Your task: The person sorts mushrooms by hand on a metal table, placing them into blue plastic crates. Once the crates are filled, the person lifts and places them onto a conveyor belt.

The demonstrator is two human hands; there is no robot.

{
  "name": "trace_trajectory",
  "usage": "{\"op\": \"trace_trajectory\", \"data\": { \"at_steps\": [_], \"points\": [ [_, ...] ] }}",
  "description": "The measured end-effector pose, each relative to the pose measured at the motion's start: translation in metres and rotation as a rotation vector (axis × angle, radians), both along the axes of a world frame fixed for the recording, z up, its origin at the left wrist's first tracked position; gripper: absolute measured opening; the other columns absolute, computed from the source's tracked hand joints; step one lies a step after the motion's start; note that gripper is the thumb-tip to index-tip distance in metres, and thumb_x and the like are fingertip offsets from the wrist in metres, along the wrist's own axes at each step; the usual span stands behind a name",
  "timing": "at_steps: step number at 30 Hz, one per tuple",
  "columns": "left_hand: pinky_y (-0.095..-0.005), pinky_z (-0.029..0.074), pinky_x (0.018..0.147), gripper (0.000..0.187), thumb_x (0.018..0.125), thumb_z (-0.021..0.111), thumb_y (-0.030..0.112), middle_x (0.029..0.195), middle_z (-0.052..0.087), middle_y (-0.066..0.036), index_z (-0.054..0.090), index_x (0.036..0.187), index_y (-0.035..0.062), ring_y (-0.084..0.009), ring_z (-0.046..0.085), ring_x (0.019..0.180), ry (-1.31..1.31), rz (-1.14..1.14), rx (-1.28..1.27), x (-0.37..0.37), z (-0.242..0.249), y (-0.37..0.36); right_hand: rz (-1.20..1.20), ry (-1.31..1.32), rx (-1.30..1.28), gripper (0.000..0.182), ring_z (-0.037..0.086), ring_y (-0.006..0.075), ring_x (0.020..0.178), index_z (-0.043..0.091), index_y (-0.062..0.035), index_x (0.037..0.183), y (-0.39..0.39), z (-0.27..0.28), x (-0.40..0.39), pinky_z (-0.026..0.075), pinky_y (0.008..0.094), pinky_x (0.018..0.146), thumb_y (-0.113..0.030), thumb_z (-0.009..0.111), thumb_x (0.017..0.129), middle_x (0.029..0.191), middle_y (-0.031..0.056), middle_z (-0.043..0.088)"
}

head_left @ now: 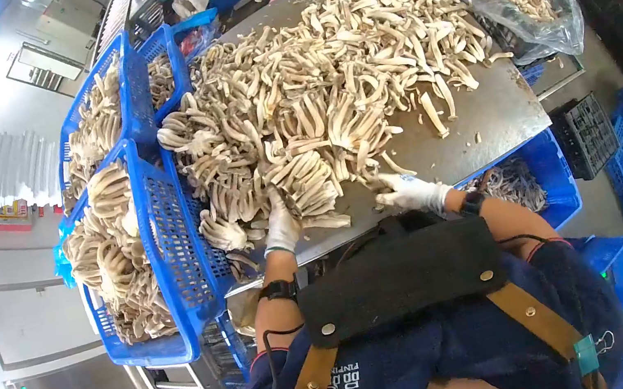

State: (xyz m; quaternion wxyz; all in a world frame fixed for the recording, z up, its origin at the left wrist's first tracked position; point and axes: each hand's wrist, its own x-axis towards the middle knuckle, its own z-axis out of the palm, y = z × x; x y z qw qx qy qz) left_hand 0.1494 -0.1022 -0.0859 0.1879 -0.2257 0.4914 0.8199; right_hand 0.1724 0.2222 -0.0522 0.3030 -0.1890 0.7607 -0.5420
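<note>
A large heap of long-stemmed mushrooms (336, 48) covers much of a metal table (476, 136). My left hand (282, 223), in a white glove, is closed on the side of a mushroom cluster (303, 182) at the near edge of the heap. Also gloved, my right hand (411, 192) is to the right with its fingers drawn together beside the near mushrooms. Whatever those fingers hold, if anything, is too small to make out. Loose single mushrooms (432, 115) lie at the right side of the heap.
Blue crates (170, 244) filled with mushroom clusters stand on the left. At the far right is a plastic-lined bin (569, 24) of mushroom pieces. A blue tub (559, 172) with trimmings sits below the table's right edge, near a black crate (586, 133).
</note>
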Motion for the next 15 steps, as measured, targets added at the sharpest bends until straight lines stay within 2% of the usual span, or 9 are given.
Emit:
{"op": "trace_trajectory", "data": {
  "at_steps": [1, 2, 3, 5, 7, 9, 11, 13, 15],
  "points": [
    [-0.0493, 0.051, 0.090, 0.080, 0.084, 0.040, 0.075, 0.133, 0.056, -0.005, 0.044, 0.139, 0.0161, -0.0251, 0.059, 0.114, 0.030, -0.034, 0.048, -0.009, -0.004, 0.005, 0.050, 0.030, 0.039, 0.071, 0.042, 0.0327, 0.132, 0.024, -0.0027, 0.148, 0.002, 0.003, -0.016, 0.035, 0.0371, 0.108, -0.024, 0.060, 0.089, 0.145, 0.0229, 0.038],
    [-0.0511, 0.050, 0.091, 0.081, 0.083, 0.039, 0.076, 0.136, 0.054, -0.005, 0.043, 0.140, 0.0178, -0.0256, 0.057, 0.115, 0.068, -0.074, 0.058, -0.017, 0.006, 0.018, 0.025, 0.256, 0.121, 0.080, 0.039, 0.0358, 0.133, 0.020, -0.0032, 0.149, -0.005, 0.010, -0.026, 0.033, 0.0386, 0.109, -0.023, 0.064, 0.085, 0.147, 0.0236, 0.033],
    [-0.0398, 0.040, 0.104, 0.093, 0.078, 0.043, 0.079, 0.133, 0.054, -0.009, 0.043, 0.138, 0.0077, -0.0246, 0.053, 0.122, 0.001, -0.090, 0.002, -0.016, 0.043, 0.042, -0.002, 0.485, 0.204, 0.088, 0.037, 0.0390, 0.134, 0.016, -0.0037, 0.150, -0.012, 0.015, -0.039, 0.032, 0.0401, 0.110, -0.022, 0.068, 0.080, 0.149, 0.0244, 0.029],
    [-0.0353, 0.036, 0.106, 0.093, 0.081, 0.045, 0.076, 0.137, 0.051, -0.011, 0.040, 0.140, 0.0056, -0.0244, 0.051, 0.124, 0.249, -0.181, 0.007, -0.021, 0.072, 0.082, 0.049, 0.760, 0.321, 0.101, 0.039, 0.0399, 0.131, 0.016, -0.0067, 0.150, -0.029, 0.006, -0.074, 0.036, 0.0394, 0.107, -0.026, 0.075, 0.071, 0.147, 0.0264, 0.030],
    [-0.0345, 0.031, 0.108, 0.093, 0.087, 0.053, 0.066, 0.144, 0.040, -0.020, 0.025, 0.148, 0.0011, -0.0278, 0.042, 0.130, 0.241, -0.343, -0.557, -0.042, 0.054, 0.076, 0.074, 0.571, 0.364, 0.108, 0.043, 0.0375, 0.129, 0.015, -0.0067, 0.151, -0.033, 0.022, -0.101, 0.038, 0.0379, 0.106, -0.014, 0.079, 0.065, 0.144, 0.0270, 0.035],
    [-0.0360, 0.029, 0.109, 0.100, 0.084, 0.056, 0.067, 0.143, 0.039, -0.024, 0.022, 0.149, -0.0005, -0.0283, 0.038, 0.133, 0.242, -0.357, -0.536, -0.055, 0.081, 0.084, -0.050, 0.127, 0.104, 0.103, 0.049, 0.0328, 0.124, 0.018, -0.0039, 0.149, -0.035, 0.029, -0.126, 0.039, 0.0352, 0.103, -0.011, 0.079, 0.067, 0.136, 0.0258, 0.046],
    [-0.0347, 0.027, 0.110, 0.099, 0.083, 0.057, 0.066, 0.145, 0.037, -0.022, 0.022, 0.149, 0.0014, -0.0285, 0.038, 0.133, 0.471, -0.435, -0.667, -0.071, 0.110, 0.082, -0.138, -0.194, -0.249, 0.084, 0.054, 0.0233, 0.115, 0.023, -0.0043, 0.147, -0.032, 0.029, -0.146, 0.044, 0.0319, 0.096, -0.005, 0.070, 0.078, 0.128, 0.0160, 0.054],
    [-0.0339, 0.043, 0.096, 0.097, 0.084, 0.064, 0.057, 0.139, 0.044, -0.017, 0.016, 0.151, 0.0069, -0.0246, 0.047, 0.124, 0.576, -0.361, -0.420, -0.086, 0.127, 0.077, -0.205, -0.241, -0.578, 0.071, 0.057, 0.0182, 0.109, 0.023, -0.0050, 0.147, -0.027, 0.048, -0.159, 0.050, 0.0301, 0.089, -0.001, 0.061, 0.087, 0.125, 0.0106, 0.056],
    [-0.0323, 0.052, 0.083, 0.101, 0.081, 0.070, 0.053, 0.134, 0.047, -0.013, 0.013, 0.152, 0.0095, -0.0223, 0.052, 0.119, 0.584, -0.207, -0.227, -0.093, 0.162, 0.088, -0.283, -0.583, -0.990, 0.062, 0.059, 0.0203, 0.105, 0.023, -0.0056, 0.147, -0.020, 0.062, -0.167, 0.054, 0.0323, 0.084, -0.009, 0.056, 0.095, 0.127, 0.0102, 0.054]
  ]
}}
